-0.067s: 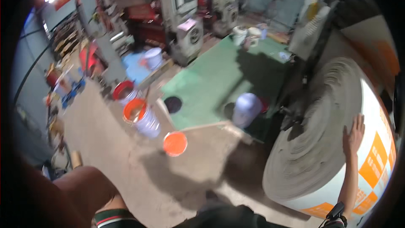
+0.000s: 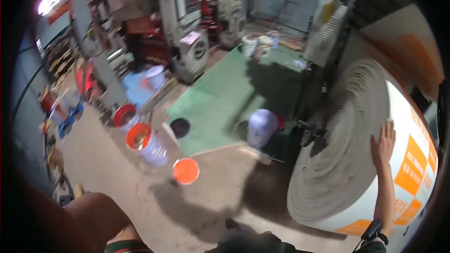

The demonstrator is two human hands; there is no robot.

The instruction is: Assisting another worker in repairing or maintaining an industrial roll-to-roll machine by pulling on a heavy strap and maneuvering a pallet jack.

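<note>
My right hand (image 2: 384, 144) lies flat on a huge roll of material (image 2: 335, 159) at the right. Its fingers are stretched out along the rim, where the grey layered end meets the white and orange printed wrapping (image 2: 410, 161). A dark band circles my right wrist. On the lower left my bare left arm (image 2: 101, 213) bends out of a dark sleeve, and its hand is out of sight.
An orange-topped bucket (image 2: 186, 171) stands mid-floor, with purple buckets (image 2: 152, 150) behind it on the left. Another purple bucket (image 2: 262, 129) stands on a green sheet (image 2: 215, 103), near a dark machine arm (image 2: 309, 131) at the roll's centre. Machinery (image 2: 194, 51) lines the back.
The whole view has swung slightly to the right, so the buckets and the roll sit further left in it. My right hand stays on the roll's rim.
</note>
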